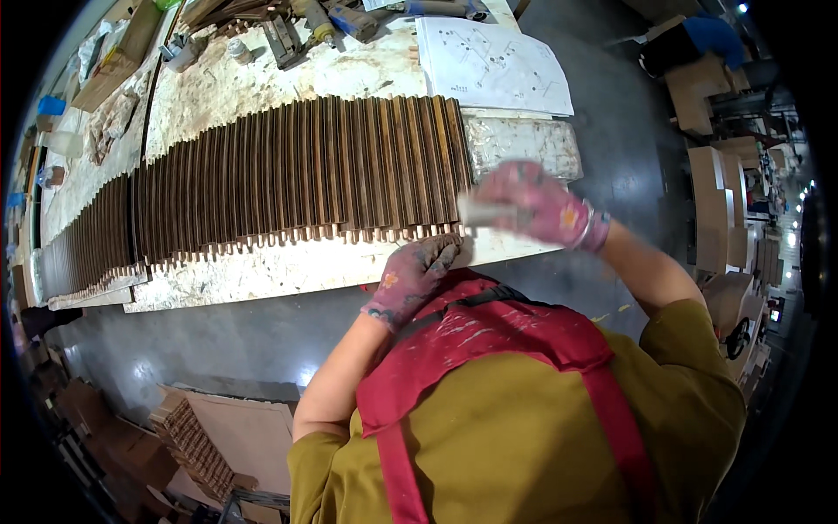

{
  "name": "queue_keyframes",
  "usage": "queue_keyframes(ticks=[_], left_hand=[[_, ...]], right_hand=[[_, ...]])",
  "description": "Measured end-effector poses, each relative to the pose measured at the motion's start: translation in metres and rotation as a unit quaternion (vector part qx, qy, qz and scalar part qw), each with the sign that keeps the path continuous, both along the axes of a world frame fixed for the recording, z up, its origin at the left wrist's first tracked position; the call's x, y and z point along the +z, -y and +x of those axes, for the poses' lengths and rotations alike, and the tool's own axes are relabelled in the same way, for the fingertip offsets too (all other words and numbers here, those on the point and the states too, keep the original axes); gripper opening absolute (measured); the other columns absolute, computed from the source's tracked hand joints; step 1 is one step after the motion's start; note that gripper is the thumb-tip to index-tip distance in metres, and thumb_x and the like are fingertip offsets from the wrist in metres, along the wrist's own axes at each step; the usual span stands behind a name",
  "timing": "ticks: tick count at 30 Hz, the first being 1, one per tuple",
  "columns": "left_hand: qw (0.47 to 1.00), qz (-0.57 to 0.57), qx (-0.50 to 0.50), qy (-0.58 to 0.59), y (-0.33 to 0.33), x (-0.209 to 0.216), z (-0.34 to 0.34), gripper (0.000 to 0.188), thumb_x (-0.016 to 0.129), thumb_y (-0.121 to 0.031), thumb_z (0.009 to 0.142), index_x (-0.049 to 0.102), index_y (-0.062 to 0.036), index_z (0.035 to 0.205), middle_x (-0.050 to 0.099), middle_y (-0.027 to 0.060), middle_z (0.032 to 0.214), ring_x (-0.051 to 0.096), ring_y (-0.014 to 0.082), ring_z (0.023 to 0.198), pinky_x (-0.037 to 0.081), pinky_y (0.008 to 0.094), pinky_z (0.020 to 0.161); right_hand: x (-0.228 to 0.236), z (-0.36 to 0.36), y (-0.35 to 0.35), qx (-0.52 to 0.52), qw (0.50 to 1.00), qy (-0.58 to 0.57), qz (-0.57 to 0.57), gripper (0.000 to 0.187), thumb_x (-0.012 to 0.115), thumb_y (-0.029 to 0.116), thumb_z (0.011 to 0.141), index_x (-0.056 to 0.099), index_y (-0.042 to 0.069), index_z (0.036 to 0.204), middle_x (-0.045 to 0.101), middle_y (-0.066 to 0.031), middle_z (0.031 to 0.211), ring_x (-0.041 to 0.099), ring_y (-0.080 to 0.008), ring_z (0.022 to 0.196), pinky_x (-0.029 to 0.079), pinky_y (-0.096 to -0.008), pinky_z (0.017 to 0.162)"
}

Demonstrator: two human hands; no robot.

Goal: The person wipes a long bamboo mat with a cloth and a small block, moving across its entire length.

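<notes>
A long row of dark brown wooden slats [297, 175] lies side by side across the paint-stained workbench [262, 271]. My left hand [415, 275], in a stained patterned glove, presses on the near ends of the last slats at the row's right end. My right hand [537, 205], gloved the same way, is closed around a small pale block [483, 211] held against the right edge of the row. The block is blurred, so its exact kind is unclear.
A white sheet with line drawings [493, 61] lies at the bench's far right. Tools and tubes [297, 31] crowd the far edge. More slats [87, 236] continue on the left. Stacked wooden parts [196, 441] sit on the grey floor; cartons [724, 183] stand to the right.
</notes>
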State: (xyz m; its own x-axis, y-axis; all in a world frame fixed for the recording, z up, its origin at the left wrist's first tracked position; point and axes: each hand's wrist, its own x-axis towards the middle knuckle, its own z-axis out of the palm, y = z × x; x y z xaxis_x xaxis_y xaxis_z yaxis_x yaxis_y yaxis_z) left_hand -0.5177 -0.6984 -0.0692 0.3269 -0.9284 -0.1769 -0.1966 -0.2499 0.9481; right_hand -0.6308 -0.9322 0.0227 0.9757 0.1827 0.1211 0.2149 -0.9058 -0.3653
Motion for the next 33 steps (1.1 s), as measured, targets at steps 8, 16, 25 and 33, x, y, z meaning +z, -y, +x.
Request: queue_keyframes(ticks=[8,16,25,33], left_hand=[[0.967,-0.186,-0.027,0.174,0.011,0.043,-0.001,0.024,0.064,-0.01,0.09,0.067,-0.0038,0.113,0.067,0.0145,0.114,0.068,0.0305,0.098,0.055,0.0368,0.083],[0.951,-0.084,-0.028,0.295,0.026,0.048,0.006,0.036,0.064,-0.017,0.089,0.061,-0.0066,0.124,0.056,0.013,0.135,0.067,0.0323,0.097,0.056,0.0391,0.08],[0.954,-0.132,-0.022,0.267,0.009,0.052,0.01,0.027,0.062,-0.018,0.092,0.066,-0.0072,0.116,0.064,0.0121,0.122,0.067,0.0311,0.093,0.055,0.0385,0.079],[0.971,-0.027,-0.052,0.231,-0.013,0.016,0.012,0.03,0.059,-0.022,0.093,0.065,-0.0084,0.118,0.067,0.011,0.116,0.064,0.0304,0.105,0.051,0.0411,0.091]], right_hand=[[0.003,0.058,0.087,-0.201,0.974,0.029,0.104,0.04,0.064,0.029,0.093,0.062,0.005,0.124,0.064,-0.0128,0.114,0.061,-0.0274,0.109,0.047,-0.0366,0.096],[-0.005,0.072,0.064,-0.096,0.992,-0.047,-0.068,0.041,0.063,0.025,0.088,0.058,0.015,0.128,0.06,-0.0084,0.122,0.061,-0.0301,0.108,0.044,-0.0433,0.095],[-0.01,0.119,0.069,-0.084,0.994,0.067,-0.01,0.041,0.062,0.027,0.09,0.057,0.016,0.129,0.063,-0.0083,0.113,0.065,-0.0296,0.096,0.05,-0.0447,0.086],[-0.001,0.129,0.038,-0.036,0.98,-0.194,0.002,0.042,0.056,0.03,0.091,0.055,0.014,0.13,0.065,-0.0105,0.114,0.065,-0.0305,0.102,0.052,-0.0428,0.089]])
